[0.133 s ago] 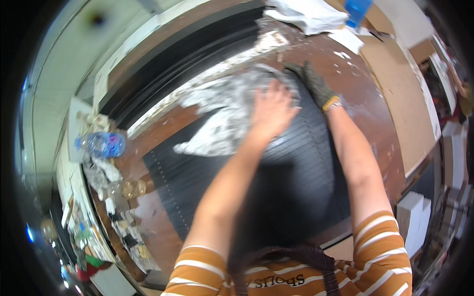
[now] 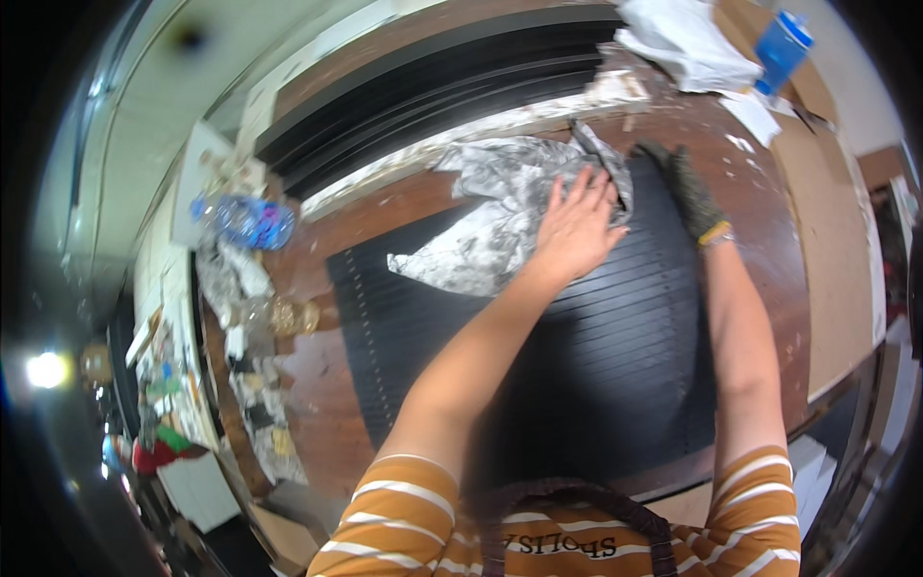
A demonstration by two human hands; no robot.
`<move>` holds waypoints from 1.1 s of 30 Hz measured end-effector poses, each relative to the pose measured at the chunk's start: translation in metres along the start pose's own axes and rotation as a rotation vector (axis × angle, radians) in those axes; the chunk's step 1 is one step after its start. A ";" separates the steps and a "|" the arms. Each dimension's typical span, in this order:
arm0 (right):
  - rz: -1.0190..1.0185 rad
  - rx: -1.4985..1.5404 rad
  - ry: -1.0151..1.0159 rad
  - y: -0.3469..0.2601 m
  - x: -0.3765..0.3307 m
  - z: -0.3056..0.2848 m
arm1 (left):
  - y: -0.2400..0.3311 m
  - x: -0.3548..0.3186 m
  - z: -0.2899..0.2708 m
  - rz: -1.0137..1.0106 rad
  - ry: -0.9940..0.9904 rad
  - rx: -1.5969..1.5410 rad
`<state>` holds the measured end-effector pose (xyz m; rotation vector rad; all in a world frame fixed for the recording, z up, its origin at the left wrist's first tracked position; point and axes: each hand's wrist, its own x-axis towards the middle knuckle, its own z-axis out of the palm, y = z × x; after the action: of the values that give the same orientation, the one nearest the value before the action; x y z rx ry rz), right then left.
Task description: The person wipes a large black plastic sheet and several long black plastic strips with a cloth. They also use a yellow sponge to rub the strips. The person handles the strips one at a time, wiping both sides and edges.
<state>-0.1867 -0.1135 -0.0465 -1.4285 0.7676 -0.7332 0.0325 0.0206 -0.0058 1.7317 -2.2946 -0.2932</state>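
Observation:
My bare left hand (image 2: 580, 226) lies flat with its fingers spread on a crumpled white cloth with dark smudges (image 2: 490, 226). Beneath the cloth is a black sheet (image 2: 625, 356) with fine ribs and dotted lines along two sides. The cloth covers part of the sheet's far side. My right hand (image 2: 685, 192), in a dark grey knitted glove with a yellow cuff, rests at the sheet's far right corner. Its fingers are stretched out and apart, with nothing visible in them.
Long black strips (image 2: 433, 91) lie along the far side of the brown table (image 2: 760, 279). At left are a clear plastic bottle (image 2: 252, 223) and a clear container (image 2: 279, 315) among scraps. A white bag (image 2: 687, 43) and blue bottle (image 2: 784, 50) stand far right, beside cardboard (image 2: 832, 279).
The whole scene has shifted rightward in the picture as the view turned. My left hand shows sharper now. Both hands keep about the same places on the cloth and sheet.

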 end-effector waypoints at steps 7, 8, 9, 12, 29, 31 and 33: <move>-0.049 -0.121 0.046 -0.013 -0.009 0.008 | -0.197 -0.219 -0.076 -0.701 0.282 0.259; -0.014 -0.093 0.064 -0.012 -0.009 0.010 | -0.212 -0.240 -0.082 -0.815 0.335 0.167; -0.002 -0.064 0.068 -0.012 -0.008 0.011 | -0.221 -0.255 -0.086 -0.938 0.493 -0.212; -0.012 -0.217 0.088 -0.007 -0.006 0.006 | -0.232 -0.271 -0.098 -1.137 0.632 -0.663; -0.029 -0.943 0.221 -0.011 -0.006 0.026 | -0.153 -0.229 -0.070 -0.432 0.044 0.082; -0.075 -0.974 0.229 -0.013 -0.007 0.028 | -0.176 -0.221 -0.100 -0.821 0.263 -0.059; -0.053 -1.019 0.242 -0.015 -0.008 0.030 | -0.178 -0.198 -0.116 -0.759 0.361 -0.230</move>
<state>-0.1658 -0.0902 -0.0318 -2.2918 1.4100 -0.5661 0.2835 0.1617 0.0340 2.2301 -1.2390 -0.3248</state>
